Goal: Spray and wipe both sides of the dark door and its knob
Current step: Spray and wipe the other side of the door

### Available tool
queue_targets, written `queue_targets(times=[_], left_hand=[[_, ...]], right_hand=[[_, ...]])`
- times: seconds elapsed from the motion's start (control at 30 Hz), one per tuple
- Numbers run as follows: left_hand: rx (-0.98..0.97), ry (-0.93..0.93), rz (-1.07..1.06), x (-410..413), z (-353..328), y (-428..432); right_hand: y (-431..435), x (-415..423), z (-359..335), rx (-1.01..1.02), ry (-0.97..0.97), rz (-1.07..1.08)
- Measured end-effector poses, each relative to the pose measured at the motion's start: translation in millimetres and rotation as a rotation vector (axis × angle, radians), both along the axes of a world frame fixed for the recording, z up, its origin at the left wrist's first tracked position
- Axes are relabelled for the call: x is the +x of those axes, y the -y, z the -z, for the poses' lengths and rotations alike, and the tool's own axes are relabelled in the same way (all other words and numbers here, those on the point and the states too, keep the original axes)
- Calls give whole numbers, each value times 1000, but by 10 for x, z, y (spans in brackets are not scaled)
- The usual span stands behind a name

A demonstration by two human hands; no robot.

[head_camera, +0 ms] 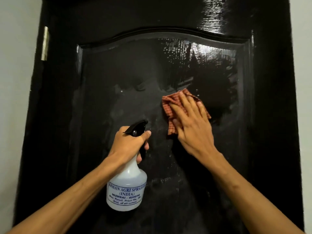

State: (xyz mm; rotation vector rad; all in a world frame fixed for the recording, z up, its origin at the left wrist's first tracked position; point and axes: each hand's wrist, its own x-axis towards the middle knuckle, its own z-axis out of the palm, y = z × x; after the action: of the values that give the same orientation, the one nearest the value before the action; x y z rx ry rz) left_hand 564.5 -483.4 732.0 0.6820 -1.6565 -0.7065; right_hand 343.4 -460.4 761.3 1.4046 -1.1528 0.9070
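Observation:
The dark door (118,73) fills the view, its raised panel wet and streaked, with glare at the upper right. My right hand (192,125) lies flat with straight fingers on a red checked cloth (168,105), pressing it against the middle of the panel. My left hand (130,144) grips the neck of a white spray bottle (126,188) with a black trigger head, held just in front of the door, to the left of the cloth and lower. The nozzle points toward the door. No knob is in view.
A metal hinge (45,43) sits on the door's left edge, high up. Pale wall (15,65) flanks the door on the left, and a strip of wall (303,81) shows on the right.

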Motion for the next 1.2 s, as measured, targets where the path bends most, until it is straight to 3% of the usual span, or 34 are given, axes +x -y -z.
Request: queue_targets(times=[0.13, 0.27, 0.3, 0.43, 0.6, 0.73, 0.77, 0.93, 1.1, 1.13, 1.2], left_hand=[[-19, -47, -85, 329, 60, 49], [-39, -82, -146, 566, 85, 31], [-39, -77, -155, 603, 93, 28], [-34, -84, -208, 900, 63, 59], [-54, -122, -224, 1108, 35, 83], [-40, -124, -216, 1291, 112, 80], [-41, -127, -223, 1343, 141, 85], [-51, -125, -253, 1388, 275, 100], [-42, -124, -253, 1298, 372, 98], [-41, -139, -256, 1280, 372, 93], [-39, -142, -269, 1230, 400, 87]], right_hand=[[77, 210, -109, -80, 245, -17], [285, 592, 14, 61, -134, -10], [309, 607, -63, 52, -148, -10], [439, 901, -448, -67, 149, -8], [696, 1466, -71, 175, -366, -56], [669, 1449, -240, 63, -76, -60], [682, 1493, -171, 63, -62, -54], [710, 1646, 564, 227, -344, -103], [517, 1331, 450, 65, 63, -54], [502, 1328, 508, 60, 75, -67], [503, 1378, 743, 154, -84, -72]])
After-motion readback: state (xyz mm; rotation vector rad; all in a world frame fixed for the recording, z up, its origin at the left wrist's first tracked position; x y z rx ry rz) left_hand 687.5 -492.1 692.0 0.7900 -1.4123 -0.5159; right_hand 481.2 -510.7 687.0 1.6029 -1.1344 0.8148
